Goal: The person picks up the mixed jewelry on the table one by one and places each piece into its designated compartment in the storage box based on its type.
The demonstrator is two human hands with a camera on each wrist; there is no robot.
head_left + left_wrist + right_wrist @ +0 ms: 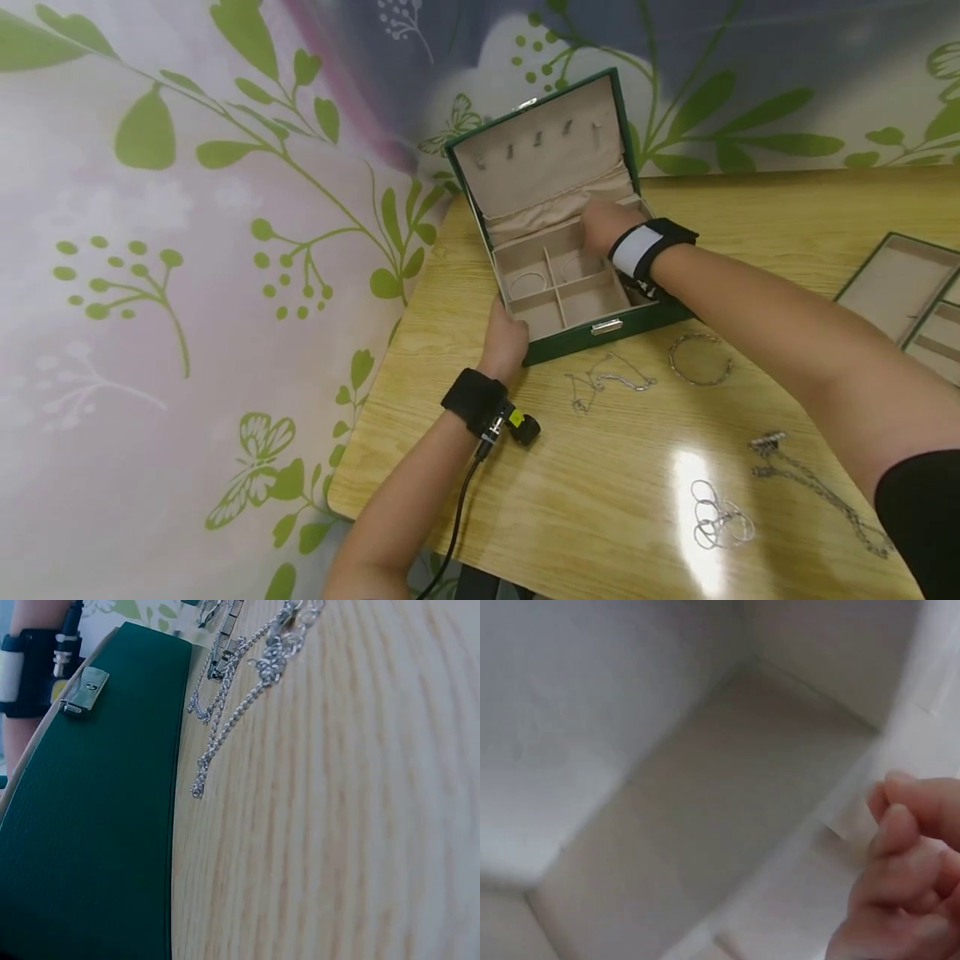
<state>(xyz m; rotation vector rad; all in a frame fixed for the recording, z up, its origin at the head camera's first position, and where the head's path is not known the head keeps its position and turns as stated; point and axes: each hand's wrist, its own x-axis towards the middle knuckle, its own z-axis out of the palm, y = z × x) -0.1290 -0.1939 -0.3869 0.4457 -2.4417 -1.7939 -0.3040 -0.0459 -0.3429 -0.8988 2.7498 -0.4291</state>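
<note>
A green jewelry box (570, 337) with beige lining stands with its lid (543, 150) raised. At its front left corner my left hand (507, 337) grips the box; the left wrist view shows the green front wall (105, 795) and clasp (86, 688), not the fingers. My right hand (606, 227) reaches down into the back right part of the box. In the right wrist view its fingers (900, 877) are curled, thumb against index, with nothing visible between them. A thin silver bangle (528, 284) lies in the back left compartment, and another bangle (576, 267) beside it.
In front of the box lie a silver necklace (611, 382) and a link bracelet (701, 382). Nearer are several thin bangles (722, 518) and a longer chain (821, 490). A beige compartment tray (896, 287) sits at right. A patterned wall (187, 292) borders the table.
</note>
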